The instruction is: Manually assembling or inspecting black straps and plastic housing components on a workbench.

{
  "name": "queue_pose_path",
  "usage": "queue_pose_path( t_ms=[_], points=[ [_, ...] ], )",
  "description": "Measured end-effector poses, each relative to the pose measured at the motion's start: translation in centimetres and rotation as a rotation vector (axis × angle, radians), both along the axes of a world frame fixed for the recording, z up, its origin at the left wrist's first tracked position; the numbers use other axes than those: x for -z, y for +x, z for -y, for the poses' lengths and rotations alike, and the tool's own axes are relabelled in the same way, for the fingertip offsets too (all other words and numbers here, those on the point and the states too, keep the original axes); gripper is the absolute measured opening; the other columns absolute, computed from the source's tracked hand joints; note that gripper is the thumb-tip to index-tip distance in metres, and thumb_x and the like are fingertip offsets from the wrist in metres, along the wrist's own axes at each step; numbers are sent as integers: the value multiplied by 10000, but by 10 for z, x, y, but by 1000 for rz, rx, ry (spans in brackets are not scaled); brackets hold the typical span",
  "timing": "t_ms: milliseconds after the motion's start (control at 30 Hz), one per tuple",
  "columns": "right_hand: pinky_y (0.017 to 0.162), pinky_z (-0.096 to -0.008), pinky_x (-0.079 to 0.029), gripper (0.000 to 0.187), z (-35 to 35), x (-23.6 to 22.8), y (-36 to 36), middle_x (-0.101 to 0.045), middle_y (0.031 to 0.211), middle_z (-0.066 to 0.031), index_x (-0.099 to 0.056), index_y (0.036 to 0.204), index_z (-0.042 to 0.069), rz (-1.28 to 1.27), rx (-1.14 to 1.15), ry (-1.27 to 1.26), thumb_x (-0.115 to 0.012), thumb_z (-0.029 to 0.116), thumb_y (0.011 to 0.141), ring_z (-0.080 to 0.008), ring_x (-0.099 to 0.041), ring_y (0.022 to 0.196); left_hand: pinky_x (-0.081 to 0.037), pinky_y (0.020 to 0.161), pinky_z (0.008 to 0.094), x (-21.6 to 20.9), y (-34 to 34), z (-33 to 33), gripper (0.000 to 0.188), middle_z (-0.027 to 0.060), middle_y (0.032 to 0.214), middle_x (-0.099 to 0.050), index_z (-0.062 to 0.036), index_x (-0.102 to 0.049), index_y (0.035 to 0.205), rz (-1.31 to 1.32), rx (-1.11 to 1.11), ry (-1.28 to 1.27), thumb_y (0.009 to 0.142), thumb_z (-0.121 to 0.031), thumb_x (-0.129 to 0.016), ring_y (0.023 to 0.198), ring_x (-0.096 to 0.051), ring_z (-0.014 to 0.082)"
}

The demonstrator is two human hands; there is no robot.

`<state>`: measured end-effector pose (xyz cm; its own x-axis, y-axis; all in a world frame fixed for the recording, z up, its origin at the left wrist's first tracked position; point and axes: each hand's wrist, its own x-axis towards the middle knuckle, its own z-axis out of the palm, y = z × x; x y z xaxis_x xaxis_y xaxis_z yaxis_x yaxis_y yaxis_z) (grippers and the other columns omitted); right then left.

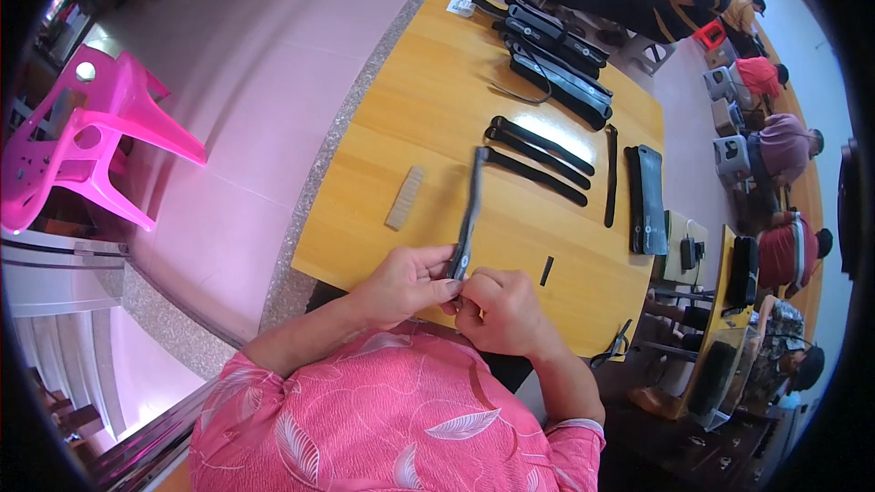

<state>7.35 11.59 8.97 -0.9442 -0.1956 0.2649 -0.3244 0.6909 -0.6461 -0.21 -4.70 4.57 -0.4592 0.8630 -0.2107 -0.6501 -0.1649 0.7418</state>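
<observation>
Both hands are close to the table's near edge, working on one dark strap (471,210). My left hand (406,284) pinches its lower part between thumb and fingers. At the strap's near end, my right hand (504,312) is closed, its curled fingers hiding that tip. The strap's far end reaches up over the table beside several loose black straps (538,175). To the right of my right hand lies a short black strip (547,271). A tan, block-like piece (405,199) lies beyond my left hand.
The wooden table (365,196) also bears bundled black straps (556,50) at its far end and a flat stack (647,200) at right. Black-handled scissors (612,344) lie at the near right corner. A pink plastic stool (105,137) stands left; several people sit or stand at right.
</observation>
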Motion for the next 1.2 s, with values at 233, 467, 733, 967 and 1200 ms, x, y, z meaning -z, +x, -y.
queue_pose_path(
  t_ms=[233, 467, 733, 967, 1200],
  points=[
    [467, -401, -458, 149, 1, -3, -6, -557, 604, -158, -509, 598, 29, 111, 71, -134, -655, 49, 620, -332, -584, 532, -513, 851, 259, -8, -11, 7, 488, 108, 1130, -617, 66, -447, 1321, -76, 92, -6, 879, -28, -633, 1013, -599, 142],
    [516, -427, -470, 120, 3, -10, -16, -562, 582, -190, -556, 586, 12, 334, -60, -113, -643, 88, 617, -365, -584, 545, -488, 861, 258, -5, -3, 12, 418, 86, 1088, -588, 41, -506, 1221, -90, 99, 57, 812, 127, -523, 1007, -571, 126],
    [520, -435, -473, 135, 16, -4, -29, -567, 593, -205, -572, 586, 7, 286, -49, -13, -647, 116, 612, -380, -594, 571, -449, 920, 254, 11, -6, 22, 490, 81, 1163, -574, 32, -487, 1262, -438, 113, -144, 790, 163, -509, 1083, -541, 118],
    [471, -270, -394, 12, 7, -18, -38, -513, 529, -72, -565, 613, -28, 568, -41, -346, -570, -25, 623, -103, -509, 523, -536, 720, 250, -11, -16, 26, 397, 78, 930, -633, 19, -519, 1191, -80, 38, -22, 807, 122, -525, 832, -641, 141],
    [485, -227, -355, 46, 4, -10, -28, -531, 591, -7, -579, 652, -22, 612, 70, -742, -563, -14, 694, -50, -469, 574, -566, 671, 292, -21, -11, 33, 249, 121, 876, -632, 31, -510, 1095, -45, -69, -40, 854, 93, -506, 790, -675, 199]
  ],
)
